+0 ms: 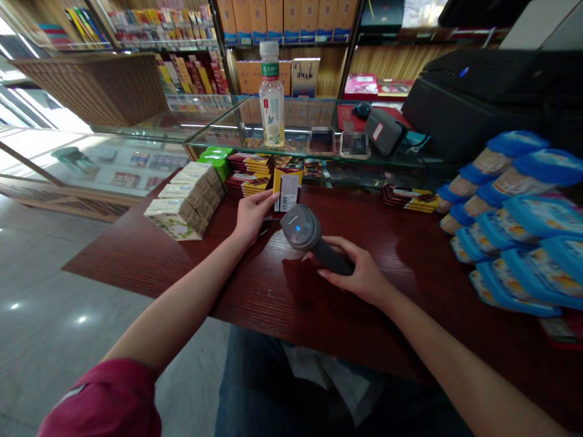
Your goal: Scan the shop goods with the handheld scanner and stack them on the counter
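My left hand (pixel 255 215) grips a chocolate bar (pixel 289 185) in a yellow and dark brown wrapper by its left edge. The side with a white label and a barcode faces me. My right hand (pixel 353 267) is wrapped round the handle of a dark grey barcode scanner (pixel 301 227), which has a small blue light on its head. The scanner's head is just in front of the bar's lower end, pointing toward it. Behind the bar are stacks of similar chocolate bars (pixel 248 183) in yellow and dark red.
Cream-coloured drink cartons (pixel 180 206) and a green pack (pixel 216 159) stand left on the brown counter (pixel 255 297). A bottle (pixel 272 106) stands on the glass case behind. More bars (pixel 410 198) and blue-lidded tubs (pixel 514 255) are stacked at right. A wicker basket (pixel 100 88) sits back left.
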### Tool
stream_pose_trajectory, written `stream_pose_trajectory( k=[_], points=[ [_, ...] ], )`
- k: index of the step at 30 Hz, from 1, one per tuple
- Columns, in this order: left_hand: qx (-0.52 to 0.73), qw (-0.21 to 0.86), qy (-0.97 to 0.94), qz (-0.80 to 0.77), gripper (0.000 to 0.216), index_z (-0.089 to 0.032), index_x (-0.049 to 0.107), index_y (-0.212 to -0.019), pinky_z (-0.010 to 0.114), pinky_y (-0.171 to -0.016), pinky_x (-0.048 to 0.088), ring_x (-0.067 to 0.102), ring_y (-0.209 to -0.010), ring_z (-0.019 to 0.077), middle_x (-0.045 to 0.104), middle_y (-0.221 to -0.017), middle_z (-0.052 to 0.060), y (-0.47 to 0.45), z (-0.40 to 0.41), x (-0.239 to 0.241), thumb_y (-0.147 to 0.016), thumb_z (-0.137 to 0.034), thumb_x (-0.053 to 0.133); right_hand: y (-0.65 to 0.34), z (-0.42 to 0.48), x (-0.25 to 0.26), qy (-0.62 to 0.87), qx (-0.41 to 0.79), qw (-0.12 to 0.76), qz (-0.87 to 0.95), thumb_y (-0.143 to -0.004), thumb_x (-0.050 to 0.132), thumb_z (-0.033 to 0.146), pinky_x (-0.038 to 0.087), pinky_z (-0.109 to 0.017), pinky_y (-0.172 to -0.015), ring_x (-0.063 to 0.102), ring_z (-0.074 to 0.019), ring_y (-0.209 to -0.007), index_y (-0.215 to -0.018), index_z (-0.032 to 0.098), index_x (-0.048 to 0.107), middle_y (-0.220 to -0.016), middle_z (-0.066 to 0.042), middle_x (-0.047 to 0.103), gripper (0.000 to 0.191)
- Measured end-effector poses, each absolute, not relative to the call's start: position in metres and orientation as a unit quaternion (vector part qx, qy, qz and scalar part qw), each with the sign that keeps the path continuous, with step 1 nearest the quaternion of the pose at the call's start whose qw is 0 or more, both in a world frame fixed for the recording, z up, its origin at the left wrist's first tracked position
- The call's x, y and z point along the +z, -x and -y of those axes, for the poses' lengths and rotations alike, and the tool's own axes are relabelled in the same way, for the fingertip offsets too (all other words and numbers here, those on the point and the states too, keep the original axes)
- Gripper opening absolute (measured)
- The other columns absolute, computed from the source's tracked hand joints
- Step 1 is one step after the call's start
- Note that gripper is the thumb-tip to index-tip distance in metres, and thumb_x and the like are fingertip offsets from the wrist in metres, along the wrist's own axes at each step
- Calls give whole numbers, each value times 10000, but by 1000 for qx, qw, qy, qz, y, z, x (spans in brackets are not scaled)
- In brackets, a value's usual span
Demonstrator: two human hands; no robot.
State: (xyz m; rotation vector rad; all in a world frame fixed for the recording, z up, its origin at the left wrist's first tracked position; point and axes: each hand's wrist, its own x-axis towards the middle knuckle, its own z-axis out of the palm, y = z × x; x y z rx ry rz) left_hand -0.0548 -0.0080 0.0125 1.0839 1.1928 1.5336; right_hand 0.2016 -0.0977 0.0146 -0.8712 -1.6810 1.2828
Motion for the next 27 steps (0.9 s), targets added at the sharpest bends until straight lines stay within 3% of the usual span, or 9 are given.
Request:
stream_pose_trajectory(
  k=[5,9,15,20,23,27],
  points=[
    [624,432,-431,-487,495,-128,826,-1106,308,-683,638,756,-744,199,824,-892,68,55,5,12,-718,-422,917,-202,98,17,346,520,417,661,-730,898,219,626,-525,-983,804,-281,-1012,-1261,244,720,-1077,-78,830,561],
    [619,457,-446,-457,567,-142,828,-1091,389,-821,668,791,-916,268,832,-1036,99,56,7,12,-672,-508,937,-202,97,18,359,515,449,635,-727,908,253,641,-491,-925,793,-274,-980,-1252,218,703,-1075,-91,824,565],
    [579,468,-497,-446,723,-141,783,-1215,471,-1008,624,763,-1135,340,809,-1157,145,47,9,8,-629,-524,964,-218,94,11,436,413,623,502,-753,868,325,607,-344,-657,715,-205,-789,-1301,217,621,-1034,-74,787,610],
    [546,325,-645,-424,466,-182,755,-1296,426,-1106,562,747,-1193,291,784,-1256,99,3,-1,11,-873,-372,800,-255,114,14,449,365,669,467,-712,792,199,541,-279,-587,579,-127,-684,-1425,294,529,-1162,-38,728,765],
    [491,201,-734,-423,335,-240,759,-1293,335,-1030,587,777,-1118,239,798,-1230,52,-43,-13,21,-966,-238,686,-274,133,16,458,390,654,458,-720,771,205,523,-271,-548,562,-116,-673,-1481,327,492,-1319,-65,687,820],
    [377,38,-816,-436,337,-282,739,-1328,299,-952,597,784,-1091,235,786,-1257,49,-112,-34,33,-1029,-209,599,-294,153,13,489,404,652,416,-727,774,256,506,-249,-489,602,-127,-697,-1510,316,477,-1424,-101,651,839]
  ],
)
